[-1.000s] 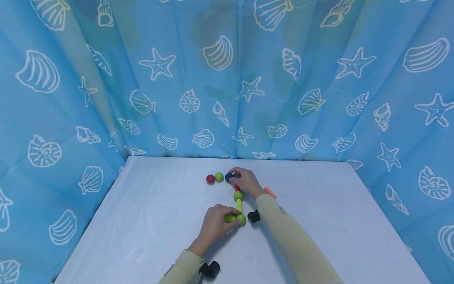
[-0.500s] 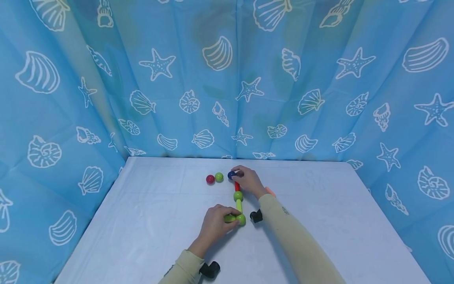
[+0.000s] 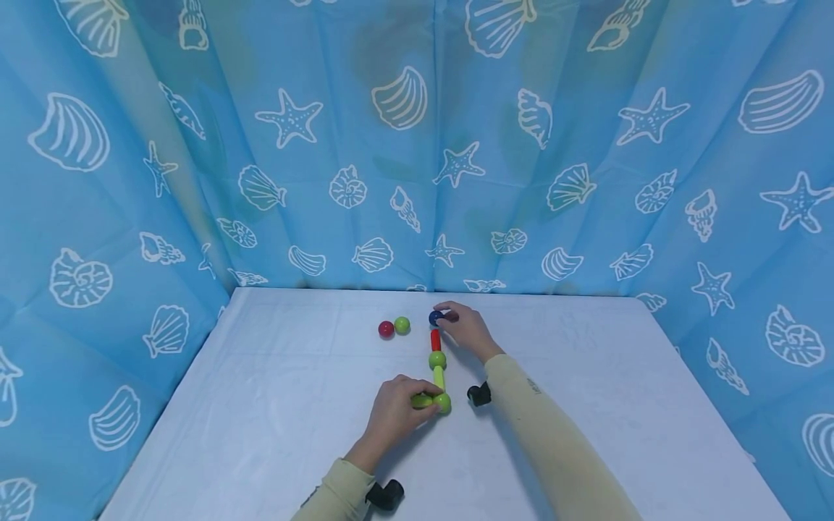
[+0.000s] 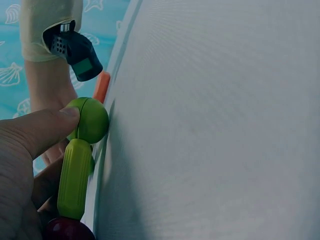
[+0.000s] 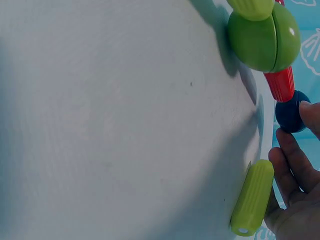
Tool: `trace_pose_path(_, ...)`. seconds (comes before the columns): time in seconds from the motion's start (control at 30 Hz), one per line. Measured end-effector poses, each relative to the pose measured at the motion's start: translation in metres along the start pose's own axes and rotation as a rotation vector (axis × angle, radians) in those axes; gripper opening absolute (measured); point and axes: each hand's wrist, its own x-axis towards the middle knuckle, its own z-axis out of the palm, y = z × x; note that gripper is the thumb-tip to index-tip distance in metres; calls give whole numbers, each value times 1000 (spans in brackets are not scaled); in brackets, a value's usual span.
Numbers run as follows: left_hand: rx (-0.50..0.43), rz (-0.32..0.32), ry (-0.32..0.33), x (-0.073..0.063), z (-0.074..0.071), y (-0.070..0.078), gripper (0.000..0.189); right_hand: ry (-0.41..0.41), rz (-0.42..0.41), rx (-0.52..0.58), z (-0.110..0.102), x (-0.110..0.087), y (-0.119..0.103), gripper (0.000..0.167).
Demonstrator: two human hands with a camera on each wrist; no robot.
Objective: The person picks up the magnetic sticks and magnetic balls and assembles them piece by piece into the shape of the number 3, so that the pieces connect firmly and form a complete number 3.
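A chain of toy rods and balls lies on the white table [image 3: 293,405]. My left hand [image 3: 393,409] pinches its near green ball [image 4: 90,120], where two lime-green rods meet; one lime rod [image 4: 75,180] runs under the hand to a dark red ball [image 4: 69,230]. The other lime rod [image 3: 439,377] leads away to a second green ball [image 3: 437,359], from which a red rod [image 3: 436,340] points farther back. My right hand [image 3: 470,330] pinches a blue ball [image 3: 435,318] between thumb and fingers, right by the red rod's far end.
A red ball [image 3: 386,329] and a green ball [image 3: 402,325] sit loose left of the blue one. Near my right hand lies a loose lime rod [image 5: 252,200]. An orange rod [image 4: 102,86] shows past the chain. A patterned blue curtain [image 3: 352,145] encloses the table.
My right hand has carried the blue ball rightward, away from the loose green ball, to behind the red rod. The left hand has stayed in place. The right sleeve now covers the orange rod in the head view.
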Motion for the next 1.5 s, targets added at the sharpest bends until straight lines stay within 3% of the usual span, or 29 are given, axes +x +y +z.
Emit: trace_pose_path(1.5, -16, -8, -8, 0, 1, -1, 23, -75, 13, -82, 3, 2, 7, 32)
